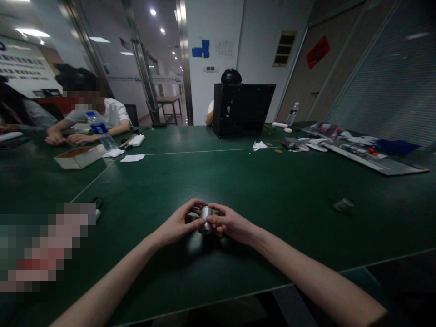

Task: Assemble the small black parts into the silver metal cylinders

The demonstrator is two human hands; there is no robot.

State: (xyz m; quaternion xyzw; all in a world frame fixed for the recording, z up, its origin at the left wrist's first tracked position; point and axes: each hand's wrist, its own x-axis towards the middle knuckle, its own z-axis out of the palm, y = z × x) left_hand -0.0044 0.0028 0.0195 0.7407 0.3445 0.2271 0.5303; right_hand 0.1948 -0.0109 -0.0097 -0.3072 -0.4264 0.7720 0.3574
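Note:
A small silver metal cylinder (205,228) stands roughly upright just over the green table, between my two hands; whether it touches the tabletop I cannot tell. My left hand (181,221) grips it from the left, thumb across the front and fingers curled behind. From the other side my right hand (232,222) closes on it, thumb and index finger against its upper part. Some fingertips are hidden behind the cylinder. Off to the right lies a similar small metal cylinder (343,205) on its side, away from both hands.
The green table (272,181) carries a black box-like case (243,110) at the back. An open cardboard box (80,159), a water bottle (99,129) and paper (132,158) are at left. A cluttered board (391,165) lies at right. People sit across; a blurred area covers the lower left.

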